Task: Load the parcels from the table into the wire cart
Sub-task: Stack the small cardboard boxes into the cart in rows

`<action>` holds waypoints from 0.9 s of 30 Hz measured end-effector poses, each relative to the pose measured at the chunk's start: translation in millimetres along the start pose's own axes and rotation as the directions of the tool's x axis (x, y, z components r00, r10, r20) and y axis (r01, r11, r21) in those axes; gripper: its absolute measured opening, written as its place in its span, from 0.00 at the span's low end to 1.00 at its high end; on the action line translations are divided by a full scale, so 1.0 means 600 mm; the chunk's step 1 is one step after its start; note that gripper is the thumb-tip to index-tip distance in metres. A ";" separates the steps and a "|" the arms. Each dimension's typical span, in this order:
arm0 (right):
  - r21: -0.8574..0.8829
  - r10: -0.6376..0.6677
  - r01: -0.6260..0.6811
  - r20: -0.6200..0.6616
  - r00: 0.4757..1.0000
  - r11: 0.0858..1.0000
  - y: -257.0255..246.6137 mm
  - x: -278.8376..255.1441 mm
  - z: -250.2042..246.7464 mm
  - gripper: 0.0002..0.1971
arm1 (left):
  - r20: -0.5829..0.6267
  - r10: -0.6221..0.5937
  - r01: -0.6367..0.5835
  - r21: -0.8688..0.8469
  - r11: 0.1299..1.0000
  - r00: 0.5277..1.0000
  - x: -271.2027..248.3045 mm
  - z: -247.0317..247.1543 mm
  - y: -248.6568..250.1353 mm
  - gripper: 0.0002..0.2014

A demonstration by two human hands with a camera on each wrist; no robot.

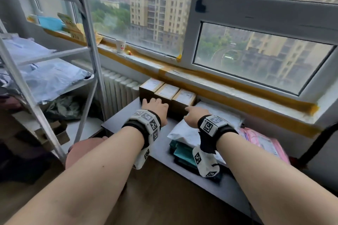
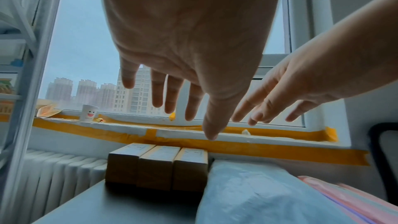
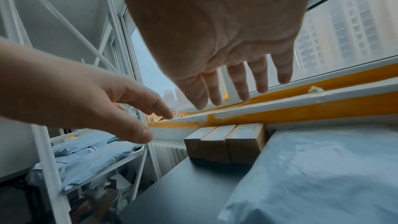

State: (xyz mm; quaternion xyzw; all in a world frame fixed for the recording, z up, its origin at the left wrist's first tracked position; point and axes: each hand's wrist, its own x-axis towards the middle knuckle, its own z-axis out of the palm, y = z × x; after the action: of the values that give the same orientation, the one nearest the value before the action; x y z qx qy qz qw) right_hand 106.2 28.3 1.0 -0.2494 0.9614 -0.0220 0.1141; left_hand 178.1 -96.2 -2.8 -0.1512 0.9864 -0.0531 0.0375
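Three brown cardboard parcels (image 1: 167, 92) (image 2: 156, 168) (image 3: 224, 142) with white labels stand side by side at the far end of the dark table (image 1: 161, 153), under the window sill. My left hand (image 1: 155, 109) (image 2: 172, 101) hovers just in front of them with straight, spread fingers and holds nothing. My right hand (image 1: 190, 115) (image 3: 241, 89) reaches beside it, over a white plastic mailer (image 1: 215, 115) (image 3: 323, 168), fingers straight and empty. A pink mailer (image 1: 263, 142) and a teal parcel (image 1: 182, 153) lie nearer on the table.
A white metal shelf rack (image 1: 87, 45) with pale blue mailers (image 1: 51, 78) stands at the left. A white radiator (image 1: 118, 86) sits behind the table. A paper cup (image 1: 120, 45) is on the taped sill. A dark chair back (image 1: 320, 140) is at the right.
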 end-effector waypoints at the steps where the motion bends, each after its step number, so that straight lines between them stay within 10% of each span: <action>1: 0.001 -0.010 0.010 0.003 1.000 1.000 -0.010 0.032 -0.004 0.23 | -0.004 -0.002 0.002 -0.002 1.000 1.000 0.027 0.002 -0.018 0.24; 27: 0.117 0.054 -0.067 0.115 0.992 0.991 -0.191 0.533 -0.049 0.21 | 0.083 0.064 -0.069 0.059 0.996 0.994 0.521 0.091 -0.310 0.20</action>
State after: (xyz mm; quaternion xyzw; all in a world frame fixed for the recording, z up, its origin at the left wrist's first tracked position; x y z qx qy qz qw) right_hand -117.9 -227.2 -25.9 -0.2134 0.9576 -0.0628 0.1829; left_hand -59.6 -372.3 -53.8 -0.1189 0.9864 -0.0762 0.0841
